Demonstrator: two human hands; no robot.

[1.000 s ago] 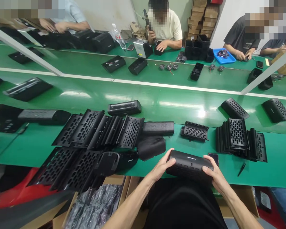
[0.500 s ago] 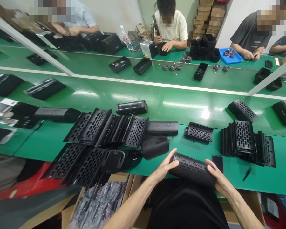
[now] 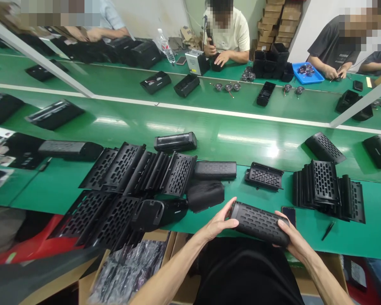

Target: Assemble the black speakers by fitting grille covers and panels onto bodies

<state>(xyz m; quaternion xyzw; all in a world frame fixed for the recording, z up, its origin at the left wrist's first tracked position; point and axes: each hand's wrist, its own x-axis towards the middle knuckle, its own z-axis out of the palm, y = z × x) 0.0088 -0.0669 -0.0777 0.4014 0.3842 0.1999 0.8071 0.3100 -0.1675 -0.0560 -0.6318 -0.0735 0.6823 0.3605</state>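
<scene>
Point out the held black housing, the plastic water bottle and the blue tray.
Black housing (image 3: 260,223): head view, middle of its slotted upper face.
Plastic water bottle (image 3: 165,45): head view, middle of its body.
Blue tray (image 3: 316,79): head view, near rim.

No lettering can be read; the pale mark (image 3: 178,211) on one black housing (image 3: 172,217) is too small.

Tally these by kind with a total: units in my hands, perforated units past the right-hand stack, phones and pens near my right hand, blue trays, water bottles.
Held black unit, left hand and right hand on it: 1
Perforated units past the stack: 2
Phone: 1
Pen: 1
Blue tray: 1
Water bottle: 1
Total: 7
</scene>
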